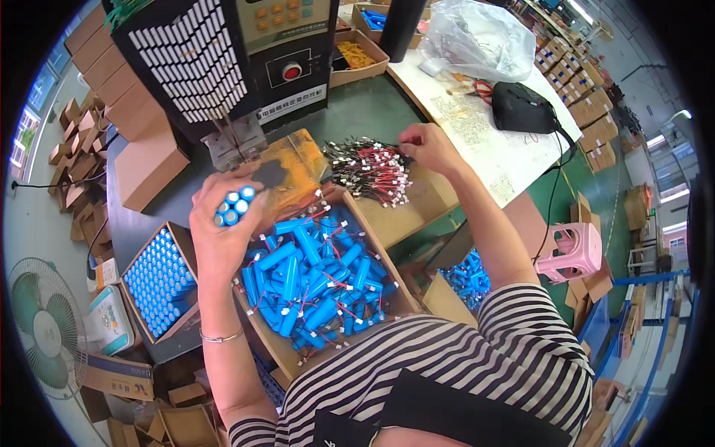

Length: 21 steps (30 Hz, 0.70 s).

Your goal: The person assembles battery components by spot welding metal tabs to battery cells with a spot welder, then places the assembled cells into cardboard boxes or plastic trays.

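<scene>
My left hand is closed around several blue cylindrical battery cells, their silver ends facing up. It is just below the metal electrode head of a black bench machine, beside a worn orange block. My right hand has its fingers pinched together at the right edge of a pile of red and black wire leads with white connectors. What the fingertips hold is too small to tell. Below the hands, a cardboard box contains many blue cells with leads attached.
Left of my left forearm stands a small box of upright blue cells. The machine's panel has a red button. A white sheet bears a black pouch and a plastic bag. A fan and pink stool flank the bench.
</scene>
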Tool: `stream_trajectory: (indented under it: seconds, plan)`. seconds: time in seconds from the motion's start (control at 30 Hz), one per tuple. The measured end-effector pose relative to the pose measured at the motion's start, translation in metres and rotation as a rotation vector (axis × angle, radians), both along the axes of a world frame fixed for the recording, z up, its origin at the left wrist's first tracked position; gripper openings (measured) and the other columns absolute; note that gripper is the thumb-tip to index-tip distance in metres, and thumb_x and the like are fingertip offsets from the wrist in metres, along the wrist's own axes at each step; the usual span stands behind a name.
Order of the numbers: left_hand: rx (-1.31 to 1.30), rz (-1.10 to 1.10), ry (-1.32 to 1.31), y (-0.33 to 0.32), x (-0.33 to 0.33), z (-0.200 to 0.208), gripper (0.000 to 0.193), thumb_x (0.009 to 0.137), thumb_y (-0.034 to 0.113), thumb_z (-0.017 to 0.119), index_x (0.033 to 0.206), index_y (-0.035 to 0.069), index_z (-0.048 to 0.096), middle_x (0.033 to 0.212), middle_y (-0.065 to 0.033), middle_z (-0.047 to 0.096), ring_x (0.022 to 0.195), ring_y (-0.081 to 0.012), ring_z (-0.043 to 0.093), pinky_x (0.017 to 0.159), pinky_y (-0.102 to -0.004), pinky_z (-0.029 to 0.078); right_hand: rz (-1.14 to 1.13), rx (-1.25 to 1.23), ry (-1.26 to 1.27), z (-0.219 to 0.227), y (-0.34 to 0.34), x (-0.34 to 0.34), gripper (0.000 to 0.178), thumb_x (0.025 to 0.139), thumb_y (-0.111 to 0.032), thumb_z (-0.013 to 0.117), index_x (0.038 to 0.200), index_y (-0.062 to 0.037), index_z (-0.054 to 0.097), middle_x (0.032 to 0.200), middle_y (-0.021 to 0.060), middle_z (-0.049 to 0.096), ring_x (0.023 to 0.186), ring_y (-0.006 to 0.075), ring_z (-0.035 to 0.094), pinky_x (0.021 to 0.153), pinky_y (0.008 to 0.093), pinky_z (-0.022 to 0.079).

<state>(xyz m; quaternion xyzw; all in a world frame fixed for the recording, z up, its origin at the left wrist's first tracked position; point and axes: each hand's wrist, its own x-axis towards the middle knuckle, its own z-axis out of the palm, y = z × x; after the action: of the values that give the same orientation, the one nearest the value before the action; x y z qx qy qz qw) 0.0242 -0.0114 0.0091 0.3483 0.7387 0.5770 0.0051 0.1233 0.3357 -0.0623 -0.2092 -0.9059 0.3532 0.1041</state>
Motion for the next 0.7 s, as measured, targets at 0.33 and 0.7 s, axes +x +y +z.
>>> stream_trajectory:
  seconds: [0.33, 0.7]
  plan:
    - [-0.193, 0.206, 0.054, 0.004, -0.001, -0.006, 0.022, 0.069, 0.010, 0.071, 0.088, 0.005, 0.062, 0.083, -0.0049, 0.061, 0.083, -0.0200, 0.054, 0.082, -0.0307, 0.039, -0.011, 0.056, 0.117, 0.007, 0.007, 0.007, 0.004, 0.071, -0.006, 0.061, 0.070, -0.0032, 0.060, 0.069, 0.0119, 0.055, 0.062, 0.0293, 0.056, 0.062, 0.0346, 0.045]
    - [-0.056, 0.150, 0.103, 0.009, -0.003, -0.010, 0.017, 0.072, 0.003, 0.067, 0.088, 0.003, 0.062, 0.085, -0.0051, 0.062, 0.078, -0.0145, 0.058, 0.075, -0.0247, 0.043, 0.175, 0.676, 0.041, 0.028, 0.039, -0.002, 0.010, 0.077, -0.008, 0.054, 0.080, -0.0028, 0.062, 0.080, 0.0160, 0.060, 0.073, 0.0343, 0.059, 0.067, 0.0409, 0.047]
